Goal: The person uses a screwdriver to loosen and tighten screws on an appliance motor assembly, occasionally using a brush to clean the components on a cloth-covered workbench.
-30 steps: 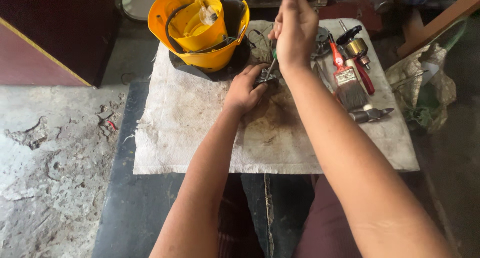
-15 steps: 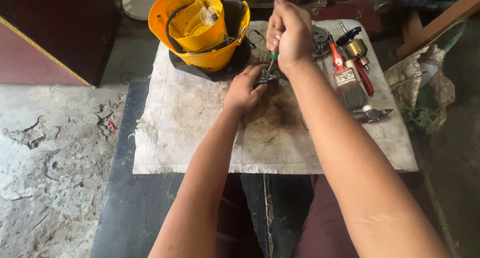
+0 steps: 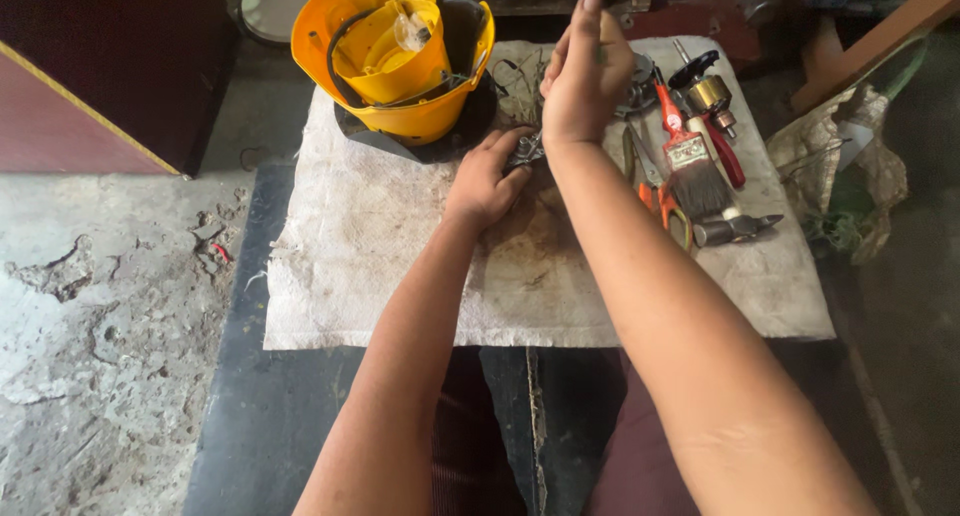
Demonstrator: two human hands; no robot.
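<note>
My left hand [image 3: 485, 181] rests on the white cloth [image 3: 400, 256] and pinches a small dark metal part [image 3: 525, 154] by its fingertips. Directly above it, my right hand [image 3: 580, 76] is closed around the handle of a screwdriver. The handle is almost fully hidden in the fist. Its thin shaft [image 3: 540, 136] points down into the metal part. Both forearms reach in from the bottom of the view.
A yellow plastic housing [image 3: 400, 56] with black wires lies on its side at the cloth's far edge. Right of my hands lie a red-handled paintbrush [image 3: 690, 166], red pliers [image 3: 725, 151], orange scissors [image 3: 662, 201] and a brass fitting [image 3: 710, 94]. Cracked concrete floor [image 3: 100, 326] is at left.
My right hand has twisted around the screwdriver handle and dropped slightly. The left hand keeps the metal part in the same spot.
</note>
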